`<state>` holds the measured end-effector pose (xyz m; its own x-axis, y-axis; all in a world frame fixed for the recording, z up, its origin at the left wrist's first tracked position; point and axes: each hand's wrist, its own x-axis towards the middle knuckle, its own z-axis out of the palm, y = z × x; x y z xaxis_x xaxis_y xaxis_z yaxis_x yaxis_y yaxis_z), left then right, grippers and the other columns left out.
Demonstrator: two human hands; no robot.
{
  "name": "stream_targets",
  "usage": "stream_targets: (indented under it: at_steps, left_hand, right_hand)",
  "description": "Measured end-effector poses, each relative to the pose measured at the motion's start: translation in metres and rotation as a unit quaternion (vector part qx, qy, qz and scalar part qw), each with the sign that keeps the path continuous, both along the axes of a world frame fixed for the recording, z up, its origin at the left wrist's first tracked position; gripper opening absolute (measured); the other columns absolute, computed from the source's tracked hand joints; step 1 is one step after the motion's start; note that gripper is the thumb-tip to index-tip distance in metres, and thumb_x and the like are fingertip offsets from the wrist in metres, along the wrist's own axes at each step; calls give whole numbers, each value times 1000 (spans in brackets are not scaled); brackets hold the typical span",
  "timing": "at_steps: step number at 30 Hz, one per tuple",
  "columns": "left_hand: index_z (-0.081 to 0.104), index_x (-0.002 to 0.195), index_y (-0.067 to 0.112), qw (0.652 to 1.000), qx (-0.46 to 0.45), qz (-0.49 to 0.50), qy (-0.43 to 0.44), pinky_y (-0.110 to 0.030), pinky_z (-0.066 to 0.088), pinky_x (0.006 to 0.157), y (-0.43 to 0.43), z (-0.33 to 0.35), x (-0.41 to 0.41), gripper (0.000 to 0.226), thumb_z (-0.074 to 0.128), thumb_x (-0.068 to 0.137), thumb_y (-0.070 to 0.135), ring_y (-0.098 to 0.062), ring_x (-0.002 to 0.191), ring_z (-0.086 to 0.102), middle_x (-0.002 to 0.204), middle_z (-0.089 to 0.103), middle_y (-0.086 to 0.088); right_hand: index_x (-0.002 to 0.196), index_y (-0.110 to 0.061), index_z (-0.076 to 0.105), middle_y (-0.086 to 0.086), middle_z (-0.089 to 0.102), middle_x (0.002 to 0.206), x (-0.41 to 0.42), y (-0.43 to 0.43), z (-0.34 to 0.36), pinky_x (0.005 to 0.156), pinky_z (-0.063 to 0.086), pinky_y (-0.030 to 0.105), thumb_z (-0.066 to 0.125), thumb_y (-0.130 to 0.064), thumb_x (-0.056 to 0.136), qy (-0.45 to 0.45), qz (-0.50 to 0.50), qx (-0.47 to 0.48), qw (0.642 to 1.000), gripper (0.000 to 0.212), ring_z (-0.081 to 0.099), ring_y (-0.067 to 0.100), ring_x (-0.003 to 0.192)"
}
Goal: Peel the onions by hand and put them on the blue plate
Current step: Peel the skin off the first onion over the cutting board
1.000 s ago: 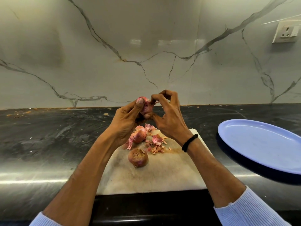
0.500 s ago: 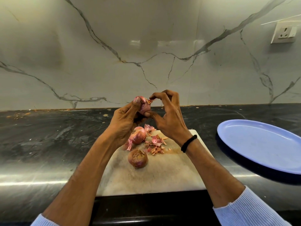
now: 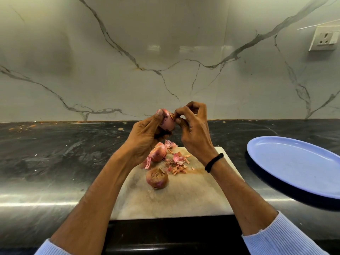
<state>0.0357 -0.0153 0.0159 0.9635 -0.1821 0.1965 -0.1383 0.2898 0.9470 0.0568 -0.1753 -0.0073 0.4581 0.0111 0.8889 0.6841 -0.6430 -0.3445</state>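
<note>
Left hand (image 3: 145, 137) raised above the cutting board (image 3: 184, 199), fingers curled round an onion (image 3: 167, 122), thumb laid over its top; right hand (image 3: 193, 133) just beside it, thumb and forefinger pinching a scrap of dry skin at the onion's tip. On the board below: a second onion (image 3: 158, 153) with loose skin hanging, a third onion (image 3: 157, 178) nearer the person, still in its skin, and scattered peels (image 3: 176, 162) to their right. Blue plate (image 3: 294, 166) sits on the dark counter (image 3: 55, 153) right of the board, well apart from both hands; black band (image 3: 213, 161) on the right wrist
</note>
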Motion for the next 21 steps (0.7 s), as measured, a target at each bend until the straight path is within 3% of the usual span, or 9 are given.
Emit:
stream_targets:
  at_steps: [5,10,13,16,18,21]
  left_hand:
    - [67,113,3,998,-56,4,33,-27,60,72,0,5,-3,46,57,94,43,-26,93,72,106,73,-21]
    - [64,120,2,996,-75,7,45,-30,60,76,1,7,-3,49,57,95,44,-29,101,72,113,71,-25]
    - [65,117,3,996,-72,8,44,-29,60,73,1,7,-4,47,57,94,43,-28,97,73,109,72,-23]
    - [65,116,4,998,-55,12,39,-34,60,85,2,6,-2,48,57,94,45,-30,101,72,108,73,-22]
    - [66,115,5,999,-36,15,34,-33,60,84,2,6,-3,49,56,94,47,-29,98,73,105,74,-21]
    - [70,108,7,999,-12,23,24,-31,61,77,2,6,-3,47,57,91,49,-23,88,73,97,76,-16]
  right_hand:
    - [102,-7,59,7,37,114,1,-1,0,85,41,9,51,6,91,32,-16,21,999,18,47,20,104]
    - [100,-6,61,7,44,111,5,-4,0,85,41,9,57,7,89,26,-33,60,997,17,50,18,102]
    - [108,-7,61,4,45,112,0,-4,1,82,47,14,63,10,83,28,-21,59,998,31,53,15,100]
    - [120,-12,59,8,44,114,-4,-1,3,84,46,7,67,10,79,6,5,37,999,47,53,16,100]
    - [120,-22,56,10,42,115,-4,0,2,85,44,5,68,6,80,-12,19,12,1000,51,51,17,102]
    - [118,-22,60,4,36,117,-4,1,1,88,45,8,66,2,83,-24,19,-16,999,43,43,1,105]
